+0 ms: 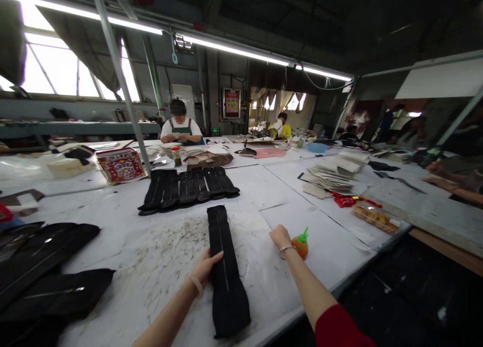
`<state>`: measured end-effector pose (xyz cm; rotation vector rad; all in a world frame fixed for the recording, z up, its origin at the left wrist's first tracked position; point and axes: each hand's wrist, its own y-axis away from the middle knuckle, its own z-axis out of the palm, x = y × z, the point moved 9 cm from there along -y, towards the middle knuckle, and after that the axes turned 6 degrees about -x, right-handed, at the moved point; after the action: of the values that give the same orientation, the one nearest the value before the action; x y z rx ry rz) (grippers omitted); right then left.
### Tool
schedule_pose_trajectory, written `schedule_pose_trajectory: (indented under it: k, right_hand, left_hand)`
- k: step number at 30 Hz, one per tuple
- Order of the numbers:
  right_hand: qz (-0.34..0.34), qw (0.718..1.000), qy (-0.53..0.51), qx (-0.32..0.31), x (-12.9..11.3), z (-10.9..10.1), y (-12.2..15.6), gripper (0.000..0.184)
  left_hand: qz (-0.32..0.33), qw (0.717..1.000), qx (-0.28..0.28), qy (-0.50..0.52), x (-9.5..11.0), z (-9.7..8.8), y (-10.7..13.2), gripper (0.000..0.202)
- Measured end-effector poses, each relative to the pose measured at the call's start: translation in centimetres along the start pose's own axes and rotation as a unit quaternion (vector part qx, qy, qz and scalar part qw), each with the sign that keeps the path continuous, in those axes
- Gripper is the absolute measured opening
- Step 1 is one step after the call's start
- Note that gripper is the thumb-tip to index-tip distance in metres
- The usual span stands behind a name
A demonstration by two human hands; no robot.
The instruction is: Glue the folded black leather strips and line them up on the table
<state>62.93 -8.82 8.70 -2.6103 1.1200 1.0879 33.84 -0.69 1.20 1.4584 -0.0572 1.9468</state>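
A long black fabric piece with a zipper (225, 261) lies on the white table in front of me. My left hand (207, 266) grips its left edge, thumb on top and the other fingers mostly out of sight. To the right, my right hand (279, 236) is held over the table, away from the fabric, with its fingers curled in. Anything within those fingers is hidden. Just beside the right wrist stands a squeeze bottle (301, 246) with orange contents and a green nozzle. Farther back lies a row of similar black zippered pieces (188, 188).
More black zippered pieces (49, 266) are heaped at left. Thread scraps litter the white table (264, 291). Stacked pale sheets (332, 173), a clear food box (375, 217) and a red patterned box (121, 166) stand around. A metal post (124, 85) rises at left. Other people work beyond.
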Motion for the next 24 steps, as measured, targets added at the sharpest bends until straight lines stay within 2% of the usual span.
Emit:
schedule_pose_trajectory:
  k: [4,7,10,15,19,22,24]
  right_hand:
    - [0.015,0.996,-0.072,-0.053,-1.0,1.2,-0.4,0.032]
    - [-0.002,0.987,-0.136,-0.088,-1.8,2.7,1.3,0.031]
    - [-0.034,0.966,-0.212,-0.142,-2.4,4.6,5.1,0.036]
    - [-0.062,0.902,-0.335,-0.264,-3.0,7.1,12.5,0.054]
    - [-0.080,0.867,-0.411,-0.269,-3.5,7.0,14.3,0.062]
    - [-0.089,0.861,-0.427,-0.261,-3.6,6.0,14.1,0.059]
    - [-0.117,0.869,-0.406,-0.258,-3.7,4.7,14.5,0.061]
  left_hand:
    - [-0.022,1.000,0.007,0.017,0.5,0.4,-0.7,0.025]
    - [-0.055,0.998,0.010,0.033,0.4,0.3,-0.7,0.020]
    - [-0.077,0.996,0.010,0.044,0.3,0.6,-0.5,0.017]
    - [-0.088,0.994,-0.016,0.067,1.2,2.5,0.3,0.012]
    - [-0.150,0.981,-0.076,0.100,0.0,4.8,1.7,0.018]
    - [-0.192,0.966,-0.120,0.127,-1.7,6.1,2.9,0.026]
    - [-0.203,0.960,-0.128,0.144,-2.4,6.4,3.3,0.028]
